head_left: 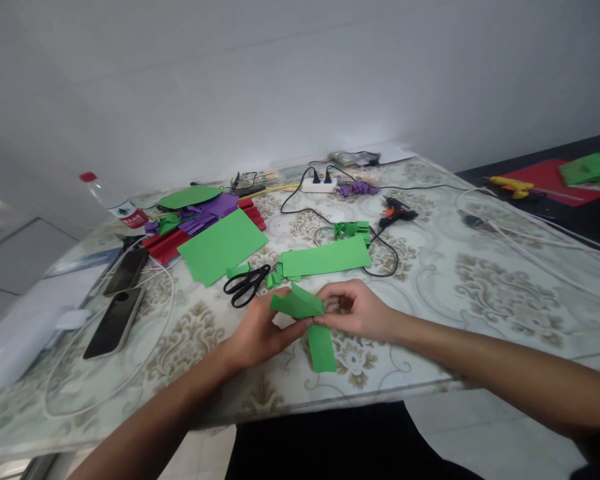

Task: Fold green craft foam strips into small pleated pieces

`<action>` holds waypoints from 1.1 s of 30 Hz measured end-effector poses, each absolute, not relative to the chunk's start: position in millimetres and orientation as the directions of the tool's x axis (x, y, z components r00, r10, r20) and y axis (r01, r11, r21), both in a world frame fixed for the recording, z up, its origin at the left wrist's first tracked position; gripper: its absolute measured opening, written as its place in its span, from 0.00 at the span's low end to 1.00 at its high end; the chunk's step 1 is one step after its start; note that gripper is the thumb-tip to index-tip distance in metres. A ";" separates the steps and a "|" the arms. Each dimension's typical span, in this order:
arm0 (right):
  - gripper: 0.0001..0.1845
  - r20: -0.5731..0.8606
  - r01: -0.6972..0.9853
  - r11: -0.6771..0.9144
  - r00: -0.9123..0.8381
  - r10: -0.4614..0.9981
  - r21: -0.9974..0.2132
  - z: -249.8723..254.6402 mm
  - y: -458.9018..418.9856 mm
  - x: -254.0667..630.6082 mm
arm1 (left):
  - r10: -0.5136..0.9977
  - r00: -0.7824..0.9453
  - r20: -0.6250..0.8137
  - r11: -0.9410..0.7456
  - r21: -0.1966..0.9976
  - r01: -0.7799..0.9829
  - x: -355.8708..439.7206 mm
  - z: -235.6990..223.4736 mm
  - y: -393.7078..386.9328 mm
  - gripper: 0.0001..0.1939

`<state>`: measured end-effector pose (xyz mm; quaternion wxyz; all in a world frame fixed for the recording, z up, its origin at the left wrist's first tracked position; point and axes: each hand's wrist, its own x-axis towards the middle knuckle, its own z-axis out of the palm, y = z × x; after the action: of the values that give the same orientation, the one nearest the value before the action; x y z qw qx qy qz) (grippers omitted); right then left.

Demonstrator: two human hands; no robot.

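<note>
Between my two hands is a folded green paper strip (322, 348), one part hanging down toward me and another angled up to the left. My left hand (263, 331) pinches it from the left, the thumb reaching to the fold. From the right, my right hand (355, 308) grips the same fold between thumb and curled fingers. Just beyond lie a long green paper strip (325, 258) and black-handled scissors (247, 283), whose blades are partly covered by green scraps. A larger green sheet (223, 247) rests further left.
Two phones (115, 323) and a looped white cable lie left, near a red-capped bottle (115, 200). Purple paper (220, 207) and red paper (166, 245) are piled behind. A black glue gun (397, 211) is wired toward a power strip (319, 185). A yellow glue gun (513, 185) sits right.
</note>
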<state>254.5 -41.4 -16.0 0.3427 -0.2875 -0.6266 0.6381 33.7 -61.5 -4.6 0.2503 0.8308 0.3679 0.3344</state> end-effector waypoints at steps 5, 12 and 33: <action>0.14 0.108 -0.038 0.107 -0.618 0.779 -0.994 -11.5 -42.2 255.4 | 0.812 0.497 0.307 -0.544 0.705 0.454 33.7 -1.5 -62.0 0.06; 0.15 0.204 0.127 0.357 -0.627 0.751 -0.925 -8.1 -41.9 258.2 | 0.782 0.555 0.282 -0.554 0.723 0.413 32.4 2.6 -63.7 0.05; 0.20 -0.076 -0.153 -0.361 -0.833 0.547 -0.920 -6.7 -33.2 259.2 | 0.772 0.624 -0.123 0.168 0.986 -0.012 32.6 11.3 -58.6 0.12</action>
<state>259.2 -33.2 -6.7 0.2182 -0.1890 -0.5214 0.8030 32.6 -58.6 11.3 0.6903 0.5792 0.3277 0.2839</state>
